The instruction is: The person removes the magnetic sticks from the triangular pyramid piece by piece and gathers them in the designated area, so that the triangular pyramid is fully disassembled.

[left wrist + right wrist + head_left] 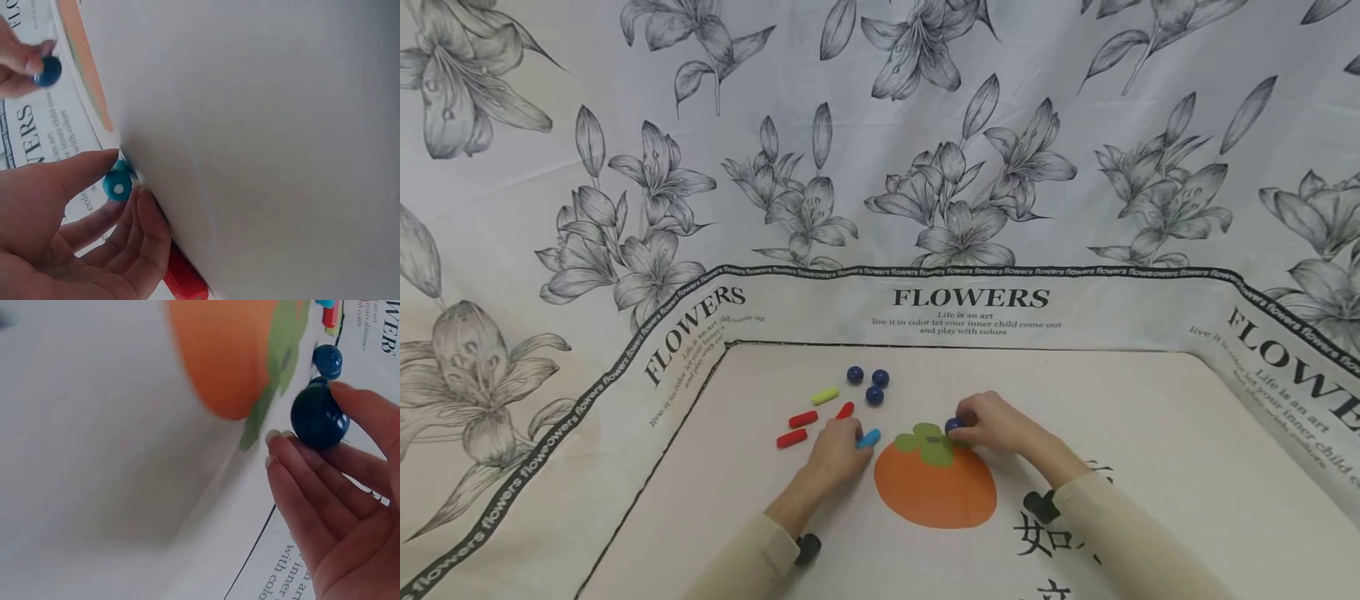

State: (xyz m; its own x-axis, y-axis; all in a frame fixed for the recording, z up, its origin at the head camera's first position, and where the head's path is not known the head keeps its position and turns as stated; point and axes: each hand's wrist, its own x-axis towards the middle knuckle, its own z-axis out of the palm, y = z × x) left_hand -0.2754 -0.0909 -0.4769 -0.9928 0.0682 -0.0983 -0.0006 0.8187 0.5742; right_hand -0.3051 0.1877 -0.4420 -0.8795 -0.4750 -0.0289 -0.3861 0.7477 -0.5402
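My left hand (833, 454) pinches a short light-blue stick (869, 438) between thumb and fingers, low over the cloth. In the left wrist view the stick's round end (117, 185) shows a pale dot. Just beyond those fingers lies a red stick (846, 410), partly hidden by the hand. My right hand (994, 423) pinches a dark-blue ball (953, 425) by the upper right of the printed persimmon's green leaves. The right wrist view shows this glossy ball (319, 417) between thumb and fingertips, the other fingers extended below it.
Three dark-blue balls (874, 395) lie together at the back left. Near them are a yellow-green stick (825, 396) and two more red sticks (792, 438). An orange persimmon print (936, 492) and black characters mark the pale cloth (1112, 392). A flower-printed curtain (955, 208) rises behind.
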